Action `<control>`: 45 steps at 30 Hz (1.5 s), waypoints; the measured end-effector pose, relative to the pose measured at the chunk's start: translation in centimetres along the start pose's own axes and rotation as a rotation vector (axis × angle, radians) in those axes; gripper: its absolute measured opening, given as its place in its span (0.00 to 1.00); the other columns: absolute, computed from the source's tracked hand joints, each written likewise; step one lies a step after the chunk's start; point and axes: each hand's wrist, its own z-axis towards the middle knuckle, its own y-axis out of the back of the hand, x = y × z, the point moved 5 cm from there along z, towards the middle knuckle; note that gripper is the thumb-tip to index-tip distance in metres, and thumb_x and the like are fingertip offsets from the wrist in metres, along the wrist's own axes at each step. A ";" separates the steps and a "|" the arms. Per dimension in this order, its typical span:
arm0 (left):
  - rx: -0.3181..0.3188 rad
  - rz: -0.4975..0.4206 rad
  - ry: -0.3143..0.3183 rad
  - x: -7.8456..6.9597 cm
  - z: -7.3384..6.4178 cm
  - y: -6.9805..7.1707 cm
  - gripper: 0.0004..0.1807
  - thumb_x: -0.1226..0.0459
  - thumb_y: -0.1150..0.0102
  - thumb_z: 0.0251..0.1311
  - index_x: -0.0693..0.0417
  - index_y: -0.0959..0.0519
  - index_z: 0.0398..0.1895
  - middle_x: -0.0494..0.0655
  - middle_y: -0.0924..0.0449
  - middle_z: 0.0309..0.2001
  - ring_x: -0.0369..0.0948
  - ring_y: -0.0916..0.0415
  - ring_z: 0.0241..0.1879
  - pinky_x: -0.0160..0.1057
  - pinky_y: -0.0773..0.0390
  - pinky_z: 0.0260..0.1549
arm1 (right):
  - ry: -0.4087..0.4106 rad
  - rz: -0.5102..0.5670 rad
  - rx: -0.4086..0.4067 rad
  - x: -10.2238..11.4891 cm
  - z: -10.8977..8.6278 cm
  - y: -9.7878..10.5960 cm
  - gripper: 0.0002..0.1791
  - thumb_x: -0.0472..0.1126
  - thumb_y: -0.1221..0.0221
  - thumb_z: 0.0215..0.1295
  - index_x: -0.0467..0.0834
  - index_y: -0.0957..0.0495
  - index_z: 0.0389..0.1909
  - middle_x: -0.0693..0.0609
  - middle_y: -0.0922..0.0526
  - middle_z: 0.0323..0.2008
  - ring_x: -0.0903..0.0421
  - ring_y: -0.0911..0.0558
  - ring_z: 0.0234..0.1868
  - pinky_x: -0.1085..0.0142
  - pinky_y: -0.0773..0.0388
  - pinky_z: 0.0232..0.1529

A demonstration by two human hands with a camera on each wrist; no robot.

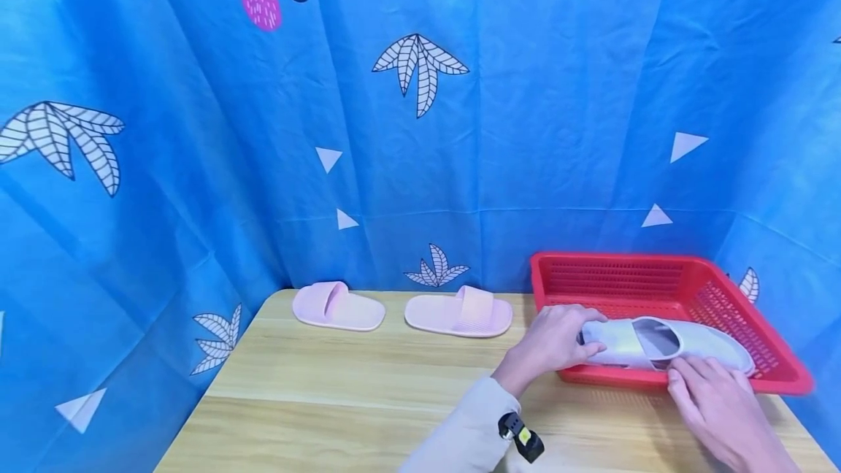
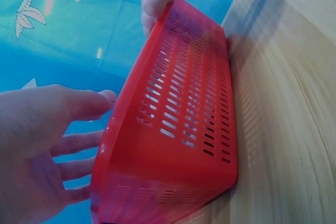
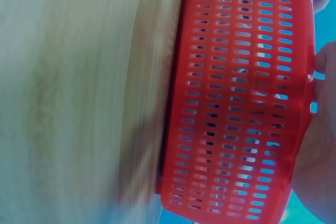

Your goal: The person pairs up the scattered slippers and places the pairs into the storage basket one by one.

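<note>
"What was being held?"

"The left hand (image 1: 558,334) pinched one end of a white shoe (image 1: 712,343); the right hand (image 1: 716,404) touched its near edge (I couldn't tell whether it gripped)."

"Where was the shoe?"

"Inside the red basket (image 1: 785,363), along the near side. Two pink slippers (image 1: 358,311) lay leftward on the wooden table (image 1: 394,385), before a blue curtain (image 1: 558,130)."

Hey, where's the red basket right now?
In the head view, the red basket stands on the right end of the wooden table, right of the nearer pink slipper; the right hand is at its near rim.
</note>
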 end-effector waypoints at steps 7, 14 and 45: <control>-0.064 -0.014 -0.034 0.2 -1.5 1.3 0.25 0.45 0.38 0.68 0.33 0.22 0.66 0.29 0.20 0.60 0.27 0.26 0.59 0.29 0.31 0.55 | 0.007 0.002 -0.023 0.0 0.1 0.1 0.12 0.40 0.43 0.71 0.37 0.17 0.45 0.33 0.17 0.46 0.35 0.24 0.49 0.42 0.36 0.48; -0.103 -0.072 -0.027 0.8 -3.4 2.5 0.24 0.46 0.40 0.70 0.34 0.23 0.67 0.30 0.21 0.61 0.28 0.28 0.60 0.31 0.32 0.57 | 0.007 0.037 -0.022 0.2 0.5 0.3 0.05 0.39 0.40 0.69 0.42 0.20 0.42 0.40 0.16 0.41 0.38 0.23 0.45 0.43 0.35 0.47; -0.266 -0.145 0.048 5.4 -10.0 5.0 0.24 0.51 0.36 0.69 0.41 0.22 0.66 0.36 0.21 0.63 0.35 0.27 0.65 0.43 0.27 0.61 | 0.028 0.122 -0.060 4.1 3.3 3.3 0.16 0.41 0.35 0.66 0.44 0.21 0.54 0.40 0.19 0.51 0.36 0.25 0.54 0.36 0.34 0.47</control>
